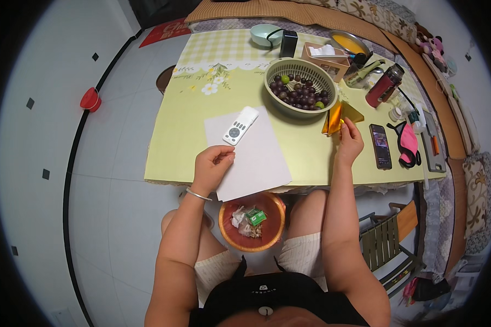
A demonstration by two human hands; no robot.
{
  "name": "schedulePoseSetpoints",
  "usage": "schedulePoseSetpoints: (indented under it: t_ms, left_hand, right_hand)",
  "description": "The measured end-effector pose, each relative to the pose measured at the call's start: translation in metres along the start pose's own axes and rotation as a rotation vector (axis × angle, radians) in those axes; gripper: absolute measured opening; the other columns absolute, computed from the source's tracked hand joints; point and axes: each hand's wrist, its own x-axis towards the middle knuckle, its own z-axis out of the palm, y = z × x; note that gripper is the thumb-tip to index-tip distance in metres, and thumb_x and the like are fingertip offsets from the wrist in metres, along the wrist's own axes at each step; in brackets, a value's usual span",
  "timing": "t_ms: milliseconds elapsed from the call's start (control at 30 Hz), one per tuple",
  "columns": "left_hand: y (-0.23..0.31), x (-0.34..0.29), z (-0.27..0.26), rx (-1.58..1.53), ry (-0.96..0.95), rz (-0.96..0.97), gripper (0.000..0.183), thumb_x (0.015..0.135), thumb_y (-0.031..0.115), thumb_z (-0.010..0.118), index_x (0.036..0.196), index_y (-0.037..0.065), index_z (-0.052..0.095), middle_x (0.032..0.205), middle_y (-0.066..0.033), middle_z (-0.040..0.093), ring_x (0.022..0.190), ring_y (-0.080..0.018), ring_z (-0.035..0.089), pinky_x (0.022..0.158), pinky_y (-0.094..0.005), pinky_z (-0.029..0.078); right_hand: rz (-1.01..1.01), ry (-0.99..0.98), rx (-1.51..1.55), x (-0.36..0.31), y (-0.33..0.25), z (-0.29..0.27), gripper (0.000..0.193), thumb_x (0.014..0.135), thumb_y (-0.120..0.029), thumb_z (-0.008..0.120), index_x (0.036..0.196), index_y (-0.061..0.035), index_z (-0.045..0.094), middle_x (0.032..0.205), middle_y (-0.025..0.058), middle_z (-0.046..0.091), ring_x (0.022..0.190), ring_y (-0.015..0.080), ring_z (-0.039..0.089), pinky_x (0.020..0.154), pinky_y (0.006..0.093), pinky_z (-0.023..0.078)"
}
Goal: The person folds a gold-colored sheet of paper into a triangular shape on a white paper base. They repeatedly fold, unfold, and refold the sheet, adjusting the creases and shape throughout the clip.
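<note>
My right hand (349, 144) is closed in a pinch at the lower edge of a folded sheet of shiny gold paper (334, 116), which lies beside the fruit basket. My left hand (213, 165) rests over the left edge of a sheet of white paper (259, 158), its fingers curled inward; whether anything is inside them is hidden. Just beyond those fingertips lies a white remote control (241, 126) with dark buttons, on the paper. Dark grapes and a few green fruits fill much of a grey-green colander basket (273, 97) past the paper.
A phone (381, 146), a pink and black eye mask (407, 143) and a dark red flask (384, 86) occupy the table's right side. Behind the basket stand a pale bowl (266, 35) and a tissue box (327, 61). Between my knees sits a waste bin (281, 218); a folding chair (384, 245) is at right.
</note>
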Motion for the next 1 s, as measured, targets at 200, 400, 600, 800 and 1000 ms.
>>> schedulePoseSetpoints:
  t_ms: [200,400,600,800,1000]
  left_hand:
    - [0.0,-0.002,0.0,0.031,-0.006,0.021,0.021,0.093,-0.001,0.069,0.113,-0.005,0.07,0.101,-0.0087,0.073,0.091,-0.0129,0.07,0.083,-0.0266,0.058]
    - [0.004,-0.005,0.001,0.143,-0.01,0.07,0.02,0.092,0.0,0.07,0.111,-0.004,0.072,0.1,-0.0081,0.073,0.09,-0.0122,0.07,0.082,-0.0262,0.058]
    - [0.011,-0.007,0.002,0.208,-0.011,0.125,0.019,0.089,0.002,0.072,0.108,-0.002,0.074,0.097,-0.008,0.072,0.087,-0.0128,0.069,0.08,-0.0266,0.057]
    - [0.016,-0.01,0.004,0.242,0.009,0.161,0.02,0.086,0.006,0.074,0.104,0.0,0.074,0.093,-0.0111,0.072,0.083,-0.0176,0.07,0.076,-0.0287,0.057]
    - [0.016,-0.01,0.005,0.279,0.001,0.174,0.02,0.086,0.007,0.074,0.104,0.0,0.074,0.092,-0.0119,0.072,0.082,-0.0195,0.071,0.076,-0.0292,0.057]
  right_hand:
    - [0.003,-0.071,-0.037,0.005,0.01,-0.005,0.021,0.094,0.001,0.069,0.114,0.0022,0.075,0.095,0.0019,0.071,0.075,0.0056,0.059,0.066,0.019,0.047]
    - [0.2,-0.216,-0.102,0.004,0.01,-0.007,0.019,0.092,0.002,0.069,0.11,0.0007,0.076,0.086,0.0021,0.07,0.063,0.0075,0.055,0.058,0.0204,0.043]
    - [0.073,-0.184,-0.104,0.011,0.013,-0.013,0.016,0.093,0.002,0.067,0.106,0.0005,0.075,0.086,0.0016,0.07,0.061,0.0064,0.053,0.057,0.0201,0.043]
    - [0.293,-0.302,-0.142,0.007,0.004,-0.014,0.017,0.095,0.001,0.065,0.109,0.0013,0.074,0.091,0.0034,0.072,0.063,0.0069,0.055,0.055,0.0203,0.043]
    - [0.235,-0.303,-0.202,0.006,0.007,-0.012,0.02,0.095,-0.003,0.066,0.113,0.0001,0.075,0.094,0.0048,0.073,0.065,0.0085,0.058,0.056,0.0216,0.046]
